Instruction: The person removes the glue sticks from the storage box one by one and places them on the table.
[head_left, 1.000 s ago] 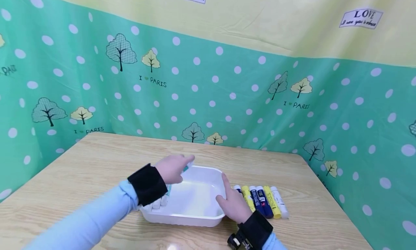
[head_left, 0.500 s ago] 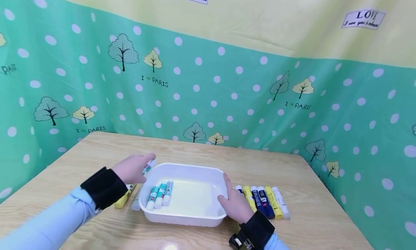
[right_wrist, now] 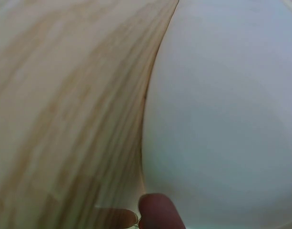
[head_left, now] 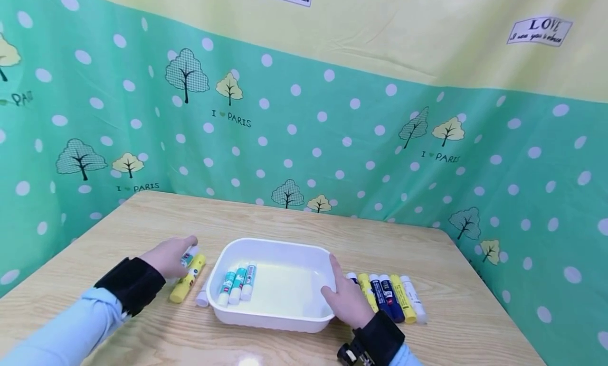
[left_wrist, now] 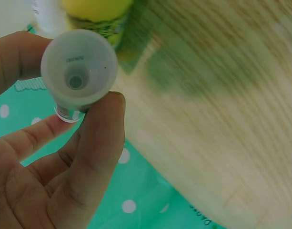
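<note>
Beneath your right hand (head_left: 350, 301), index finger straight, lies the tray rim (head_left: 271, 317); your left hand (head_left: 167, 256) pinches a glue stick (left_wrist: 79, 67).

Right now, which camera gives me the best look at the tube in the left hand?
The left wrist view: the tube is large and close, its round end facing the camera, pinched by the left hand. The head view shows it small and partly hidden by that hand; the right wrist view doesn't show it.
</note>
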The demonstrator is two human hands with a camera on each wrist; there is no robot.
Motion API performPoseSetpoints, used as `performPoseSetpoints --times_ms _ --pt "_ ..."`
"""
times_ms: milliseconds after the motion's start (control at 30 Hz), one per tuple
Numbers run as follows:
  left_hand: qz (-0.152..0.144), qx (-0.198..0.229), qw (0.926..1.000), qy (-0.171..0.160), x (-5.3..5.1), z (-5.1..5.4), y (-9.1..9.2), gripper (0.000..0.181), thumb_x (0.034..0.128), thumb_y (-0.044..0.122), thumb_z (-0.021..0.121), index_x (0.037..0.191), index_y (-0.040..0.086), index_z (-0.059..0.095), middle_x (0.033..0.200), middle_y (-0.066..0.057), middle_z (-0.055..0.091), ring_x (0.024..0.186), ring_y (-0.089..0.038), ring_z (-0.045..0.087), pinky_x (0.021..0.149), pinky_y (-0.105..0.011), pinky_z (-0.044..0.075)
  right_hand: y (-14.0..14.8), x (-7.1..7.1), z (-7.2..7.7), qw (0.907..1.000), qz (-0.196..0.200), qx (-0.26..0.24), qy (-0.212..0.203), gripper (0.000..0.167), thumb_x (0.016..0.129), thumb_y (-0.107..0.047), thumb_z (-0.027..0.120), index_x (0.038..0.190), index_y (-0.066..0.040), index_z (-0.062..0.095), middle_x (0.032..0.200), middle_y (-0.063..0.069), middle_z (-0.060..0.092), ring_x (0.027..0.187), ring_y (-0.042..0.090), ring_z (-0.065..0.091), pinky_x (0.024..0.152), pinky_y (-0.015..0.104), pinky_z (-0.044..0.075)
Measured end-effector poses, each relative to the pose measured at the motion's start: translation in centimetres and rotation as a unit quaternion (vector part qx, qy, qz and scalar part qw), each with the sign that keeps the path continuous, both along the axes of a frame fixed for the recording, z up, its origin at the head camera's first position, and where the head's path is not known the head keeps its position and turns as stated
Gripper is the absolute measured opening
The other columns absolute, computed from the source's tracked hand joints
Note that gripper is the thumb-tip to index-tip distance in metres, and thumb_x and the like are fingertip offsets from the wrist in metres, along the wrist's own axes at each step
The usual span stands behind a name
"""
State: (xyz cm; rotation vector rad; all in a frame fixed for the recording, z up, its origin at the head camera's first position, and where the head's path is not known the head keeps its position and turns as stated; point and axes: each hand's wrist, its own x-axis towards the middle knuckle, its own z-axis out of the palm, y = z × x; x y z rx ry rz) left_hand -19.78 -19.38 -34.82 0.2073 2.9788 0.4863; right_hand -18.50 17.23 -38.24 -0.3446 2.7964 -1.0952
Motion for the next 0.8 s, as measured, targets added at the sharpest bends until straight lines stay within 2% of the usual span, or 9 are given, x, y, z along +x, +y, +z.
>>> performPoseSetpoints --times_ms 200,433,800 --pt "0.030 0.005 0.9991 -0.029 -0.4 -0.8 -0.8 0.067 0.0607 0.002 0.066 0.122 -0.003 0.038 0.101 -0.027 0.051 0.076 -0.026 0.050 0.060 -0.033 0.044 0.0 0.0 0.0 0.9999 0.001 0.009 0.013 0.070 0.083 -0.020 0.044 0.139 -0.011 0.004 0.122 0.028 0.043 0.063 0.013 0.056 0.054 0.025 0.044" --pt "0.016 -0.009 0.9998 -0.011 -0.5 -1.9 -1.7 0.060 0.0560 0.001 0.065 0.112 -0.005 0.044 0.090 -0.022 0.054 0.070 -0.024 0.048 0.058 -0.032 0.041 0.0 -0.1 -0.1 0.9997 0.002 0.019 0.018 0.070 0.083 -0.020 0.044 0.139 -0.013 0.004 0.119 0.027 0.046 0.064 0.012 0.057 0.058 0.026 0.046" --pt "0.026 0.000 0.9992 -0.029 -0.1 -1.8 -1.4 0.059 0.0581 0.001 0.064 0.113 -0.005 0.044 0.088 -0.022 0.053 0.069 -0.024 0.048 0.056 -0.030 0.041 0.0 -0.1 -0.2 0.9998 -0.004 0.016 0.012 0.069 0.083 -0.020 0.044 0.139 -0.012 0.004 0.123 0.026 0.044 0.065 0.013 0.057 0.056 0.025 0.045"
